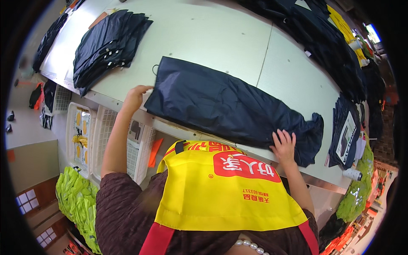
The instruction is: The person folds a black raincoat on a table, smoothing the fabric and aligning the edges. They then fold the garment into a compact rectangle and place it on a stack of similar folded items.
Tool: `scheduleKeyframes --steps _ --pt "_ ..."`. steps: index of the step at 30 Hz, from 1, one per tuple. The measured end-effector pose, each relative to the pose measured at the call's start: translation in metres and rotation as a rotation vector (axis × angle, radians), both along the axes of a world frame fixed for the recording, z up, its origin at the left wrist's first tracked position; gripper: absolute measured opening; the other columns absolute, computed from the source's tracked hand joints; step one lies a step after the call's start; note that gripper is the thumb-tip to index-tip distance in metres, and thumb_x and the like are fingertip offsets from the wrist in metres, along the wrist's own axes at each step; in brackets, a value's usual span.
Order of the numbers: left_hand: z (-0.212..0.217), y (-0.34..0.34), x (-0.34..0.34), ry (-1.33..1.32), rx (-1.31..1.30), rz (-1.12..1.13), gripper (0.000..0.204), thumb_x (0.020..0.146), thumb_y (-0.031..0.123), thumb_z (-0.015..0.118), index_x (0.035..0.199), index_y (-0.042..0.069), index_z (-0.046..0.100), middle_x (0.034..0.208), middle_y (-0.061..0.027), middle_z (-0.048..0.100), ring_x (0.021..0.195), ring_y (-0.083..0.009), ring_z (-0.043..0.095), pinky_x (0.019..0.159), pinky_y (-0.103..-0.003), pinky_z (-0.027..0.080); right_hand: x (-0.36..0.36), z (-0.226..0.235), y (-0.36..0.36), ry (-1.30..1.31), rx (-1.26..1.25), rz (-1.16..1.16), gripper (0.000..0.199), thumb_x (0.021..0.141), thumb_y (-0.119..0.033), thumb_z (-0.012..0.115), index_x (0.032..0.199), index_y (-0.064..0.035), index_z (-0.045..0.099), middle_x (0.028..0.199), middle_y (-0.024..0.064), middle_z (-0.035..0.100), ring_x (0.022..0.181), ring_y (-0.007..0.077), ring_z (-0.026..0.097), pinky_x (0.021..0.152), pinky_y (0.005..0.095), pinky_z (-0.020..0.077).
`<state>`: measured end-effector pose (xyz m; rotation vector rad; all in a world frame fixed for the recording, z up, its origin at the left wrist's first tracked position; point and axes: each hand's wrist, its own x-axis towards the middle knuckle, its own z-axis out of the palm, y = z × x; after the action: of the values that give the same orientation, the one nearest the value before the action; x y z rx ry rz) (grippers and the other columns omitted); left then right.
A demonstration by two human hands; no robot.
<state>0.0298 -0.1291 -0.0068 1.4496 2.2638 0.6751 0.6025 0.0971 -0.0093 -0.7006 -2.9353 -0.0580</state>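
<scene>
A long dark navy fabric piece lies flat across a pale green worktable, its right end bunched up. My left hand rests on the table edge touching the fabric's left corner, fingers slightly bent. My right hand presses flat on the fabric's lower right edge, fingers spread. Neither hand grips anything. I wear a yellow apron with red markings over a dark brown top.
A stack of folded dark fabric lies at the table's far left. More dark and yellow garments pile along the right side. White plastic baskets stand below the table on the left, beside neon yellow-green fabric. A thread cone lies at the right edge.
</scene>
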Motion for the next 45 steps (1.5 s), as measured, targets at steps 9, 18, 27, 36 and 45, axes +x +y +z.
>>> scheduleKeyframes --steps 9,18,27,36,45 --pt "0.02 0.091 0.06 -0.537 -0.112 0.568 0.09 0.067 0.047 0.075 0.126 -0.012 0.043 0.117 -0.0264 0.055 0.108 -0.0308 0.056 0.091 -0.036 0.044 -0.042 0.039 0.084 -0.286 -0.104 -0.206 0.039 0.075 -0.012 0.064 0.114 -0.0092 0.058 0.118 0.0117 0.057 0.112 0.03 0.052 0.096 0.0506 0.0334" --pt "0.033 0.105 0.068 -0.628 -0.295 0.569 0.081 0.064 0.041 0.078 0.119 -0.01 0.049 0.111 -0.0227 0.059 0.102 -0.0312 0.059 0.086 -0.039 0.046 -0.26 0.043 -0.017 0.285 -0.15 0.309 0.051 0.077 -0.031 0.066 0.122 -0.0116 0.052 0.13 0.0102 0.049 0.117 0.0274 0.044 0.085 0.039 0.041" --pt "0.041 0.102 0.088 -1.289 0.039 0.436 0.033 0.078 0.008 0.063 0.108 -0.004 0.057 0.095 -0.0114 0.066 0.082 -0.0187 0.066 0.074 -0.027 0.055 -0.261 -0.034 -0.016 0.297 -0.307 0.335 0.06 0.08 -0.028 0.062 0.13 -0.0008 0.043 0.136 0.0183 0.042 0.124 0.0305 0.04 0.093 0.0375 0.0352" --pt "0.001 0.234 0.202 -0.07 -0.126 -0.079 0.038 0.061 0.033 0.067 0.074 -0.001 0.059 0.075 -0.0225 0.062 0.072 -0.0382 0.061 0.067 -0.042 0.049 -0.229 -0.149 -0.043 -0.152 -0.45 0.437 0.042 0.092 -0.028 0.038 0.124 -0.0054 0.052 0.123 0.0137 0.057 0.117 0.0199 0.052 0.103 0.036 0.0361" --pt "0.0 0.229 0.237 0.044 -0.12 0.095 0.042 0.07 0.04 0.068 0.072 0.001 0.053 0.068 -0.0196 0.062 0.069 -0.0389 0.061 0.064 -0.045 0.048 -0.114 0.11 0.217 0.144 -0.715 0.245 0.025 0.086 -0.024 0.06 0.101 -0.0043 0.059 0.093 0.0129 0.063 0.085 0.0232 0.061 0.078 0.0363 0.0486"
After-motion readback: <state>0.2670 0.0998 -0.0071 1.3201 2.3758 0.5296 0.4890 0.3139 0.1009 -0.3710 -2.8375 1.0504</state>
